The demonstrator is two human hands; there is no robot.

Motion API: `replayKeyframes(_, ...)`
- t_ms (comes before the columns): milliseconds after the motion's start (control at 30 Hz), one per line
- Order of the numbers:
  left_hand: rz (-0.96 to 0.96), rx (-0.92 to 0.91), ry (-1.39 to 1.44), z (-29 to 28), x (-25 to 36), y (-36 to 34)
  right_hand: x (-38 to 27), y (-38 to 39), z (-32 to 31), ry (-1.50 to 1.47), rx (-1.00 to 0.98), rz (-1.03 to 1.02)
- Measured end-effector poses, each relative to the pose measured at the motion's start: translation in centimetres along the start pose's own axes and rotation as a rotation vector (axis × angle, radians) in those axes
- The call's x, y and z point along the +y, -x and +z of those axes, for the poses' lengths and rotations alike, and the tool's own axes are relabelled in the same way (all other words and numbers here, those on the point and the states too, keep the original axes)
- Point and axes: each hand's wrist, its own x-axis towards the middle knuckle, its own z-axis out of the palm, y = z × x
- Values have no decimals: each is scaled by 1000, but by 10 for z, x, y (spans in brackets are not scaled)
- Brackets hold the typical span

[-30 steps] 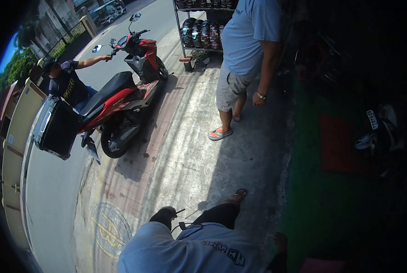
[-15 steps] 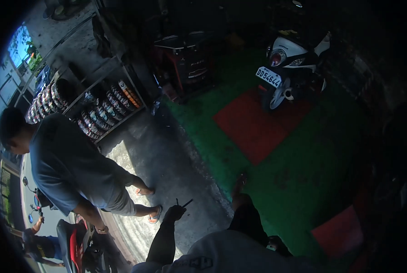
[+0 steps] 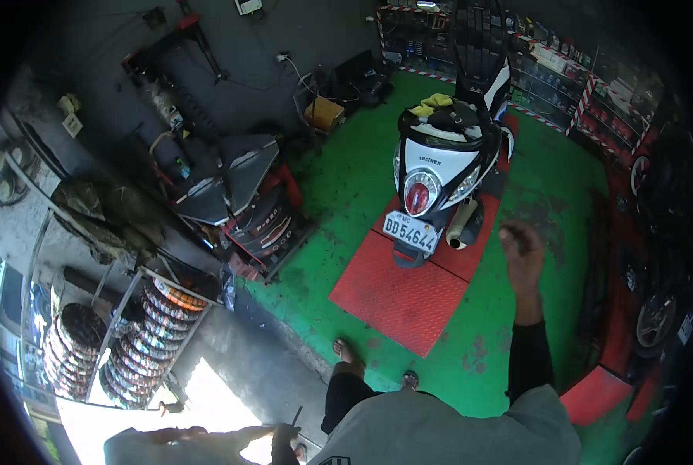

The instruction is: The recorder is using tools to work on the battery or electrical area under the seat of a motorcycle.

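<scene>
My right hand is raised over the green floor, just right of the rear of a white scooter. Its fingers hang loosely and nothing shows in it. At the lower edge, my left hand is closed on a thin dark tool that sticks up from the fist. The scooter stands on a red ramp plate with its tail light and number plate toward me. My bare feet are on the green floor near the plate's front corner.
Another person's arm and shoulder show at the bottom left, beside my left hand. A rack of tyres stands left, a tyre-changing machine behind it. Shelves of parts line the back right, and wheels lean at the right.
My view has swung from the street and the red scooter outside round into the workshop. My right hand has risen into view. My left hand still holds the thin tool.
</scene>
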Motion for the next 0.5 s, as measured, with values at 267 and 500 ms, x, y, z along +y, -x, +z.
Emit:
replayKeyframes(267,477,742,-68,-379,0,-30,-134,-224,70,-18,-66,-1085)
replayKeyframes(500,742,1084,126,-751,138,94,-79,-292,20,177,28,-1092)
